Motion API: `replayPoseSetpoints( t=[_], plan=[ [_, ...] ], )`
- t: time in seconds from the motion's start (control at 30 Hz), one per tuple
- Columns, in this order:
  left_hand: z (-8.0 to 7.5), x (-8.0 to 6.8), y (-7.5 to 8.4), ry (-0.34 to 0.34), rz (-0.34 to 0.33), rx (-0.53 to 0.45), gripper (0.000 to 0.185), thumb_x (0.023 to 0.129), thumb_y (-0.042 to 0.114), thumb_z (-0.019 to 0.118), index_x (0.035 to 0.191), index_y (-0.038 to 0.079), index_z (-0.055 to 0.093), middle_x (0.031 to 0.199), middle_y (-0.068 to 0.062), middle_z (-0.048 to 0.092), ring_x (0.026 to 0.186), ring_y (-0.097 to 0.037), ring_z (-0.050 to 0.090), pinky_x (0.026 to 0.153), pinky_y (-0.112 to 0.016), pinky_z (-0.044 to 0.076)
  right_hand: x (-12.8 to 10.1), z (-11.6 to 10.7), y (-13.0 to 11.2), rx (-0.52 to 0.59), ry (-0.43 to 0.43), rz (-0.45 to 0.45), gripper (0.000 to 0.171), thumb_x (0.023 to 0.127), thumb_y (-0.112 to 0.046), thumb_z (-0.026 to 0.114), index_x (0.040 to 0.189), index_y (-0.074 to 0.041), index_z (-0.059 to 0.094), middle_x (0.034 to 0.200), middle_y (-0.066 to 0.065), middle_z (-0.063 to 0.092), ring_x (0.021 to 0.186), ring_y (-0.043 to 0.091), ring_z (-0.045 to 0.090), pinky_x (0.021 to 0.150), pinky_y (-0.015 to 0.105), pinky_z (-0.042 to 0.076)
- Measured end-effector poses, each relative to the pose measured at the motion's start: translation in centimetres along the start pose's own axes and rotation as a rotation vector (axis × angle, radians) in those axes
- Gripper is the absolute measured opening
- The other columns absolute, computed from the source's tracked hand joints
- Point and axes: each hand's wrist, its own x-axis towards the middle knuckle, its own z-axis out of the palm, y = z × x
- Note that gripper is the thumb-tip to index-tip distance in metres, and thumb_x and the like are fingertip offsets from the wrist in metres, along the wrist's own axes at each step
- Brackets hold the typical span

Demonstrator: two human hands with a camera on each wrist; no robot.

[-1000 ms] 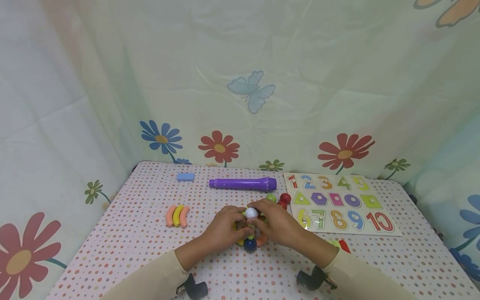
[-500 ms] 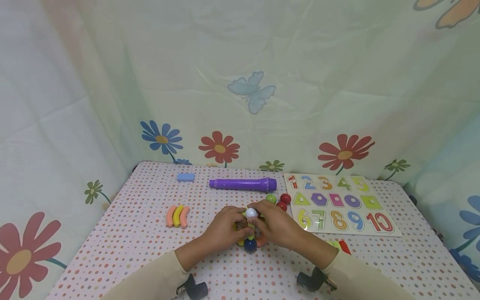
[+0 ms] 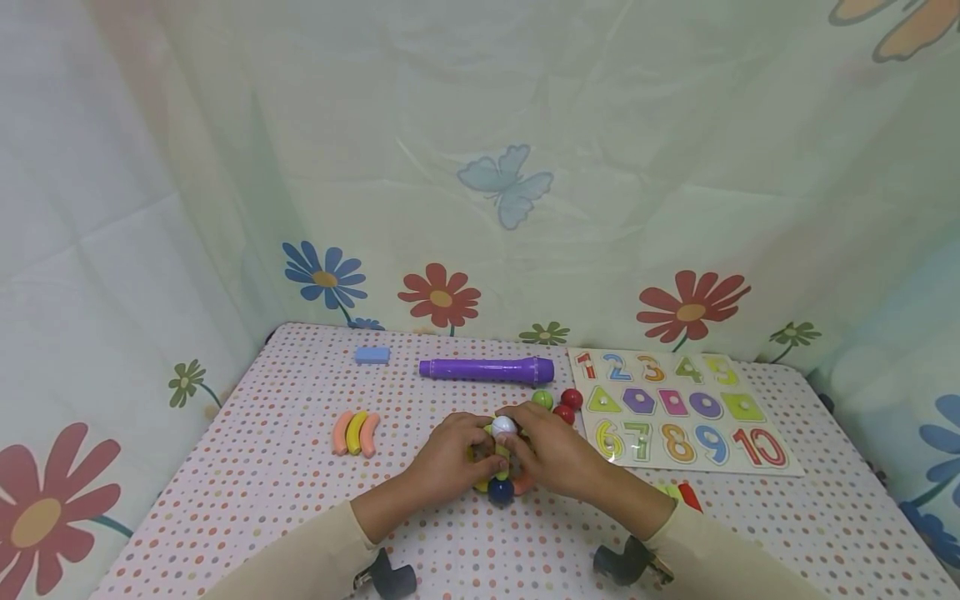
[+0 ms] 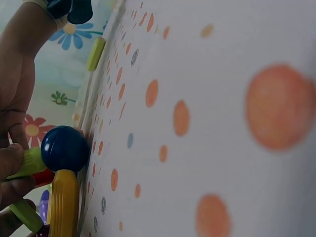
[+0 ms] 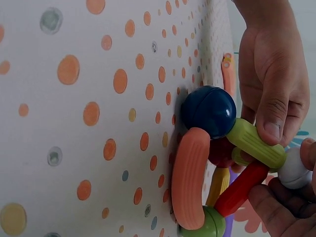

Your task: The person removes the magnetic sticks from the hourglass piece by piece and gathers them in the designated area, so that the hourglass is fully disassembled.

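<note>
Both hands meet around a small pyramid of toy balls and sticks at the middle of the table. A white ball (image 3: pixel 503 425) tops it, and a dark blue ball (image 3: pixel 500 490) stands at its near corner. My left hand (image 3: pixel 450 450) holds a green stick (image 5: pixel 256 145), thumb on its side. My right hand (image 3: pixel 558 442) grips around the white ball, its fingers beside a red stick (image 5: pixel 242 190). Along the base run a peach curved stick (image 5: pixel 191 177) and a yellow curved stick (image 4: pixel 64 202). A green ball (image 5: pixel 207 222) sits at another corner. Fingers hide the far side.
Three curved pieces, the yellow one (image 3: pixel 357 432) in the middle, lie left. Behind are a blue block (image 3: pixel 372 356) and a purple microphone-shaped tube (image 3: pixel 487 370). Loose red balls (image 3: pixel 572 399) and a green ball (image 3: pixel 542 399) sit beside a number puzzle board (image 3: pixel 656 454) at right.
</note>
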Motion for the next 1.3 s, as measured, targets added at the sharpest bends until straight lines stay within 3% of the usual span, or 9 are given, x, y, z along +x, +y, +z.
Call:
replayPoseSetpoints(
  t=[0.6,0.93,1.3],
  plan=[
    [0.1,0.04,0.03,0.002,-0.018,0.008,0.016,0.091,0.03,0.08,0.079,0.021,0.073,0.125,-0.002,0.069,0.13,-0.02,0.053,0.11,-0.042,0.042,-0.08,0.05,0.15,0.041,-0.012,0.012,0.032,0.107,-0.027,0.056,0.129,-0.004,0.06,0.114,0.001,0.065,0.1,0.012,0.061,0.086,0.036,0.056],
    [0.28,0.24,-0.05,-0.018,-0.028,-0.009,0.018,0.092,0.029,0.079,0.078,0.022,0.071,0.119,0.001,0.07,0.131,-0.02,0.053,0.111,-0.042,0.041,-0.17,0.5,0.52,0.072,-0.026,0.055,0.034,0.109,-0.03,0.051,0.13,-0.004,0.06,0.115,0.0,0.062,0.105,0.013,0.058,0.095,0.04,0.053],
    [0.08,0.17,-0.28,-0.032,-0.009,0.001,0.02,0.093,0.03,0.078,0.077,0.022,0.069,0.134,-0.001,0.065,0.13,-0.02,0.052,0.111,-0.042,0.041,-0.01,-0.33,0.46,0.146,-0.016,0.001,0.034,0.104,-0.02,0.064,0.132,-0.002,0.059,0.116,0.003,0.061,0.104,0.017,0.064,0.086,0.027,0.057]
  ],
)
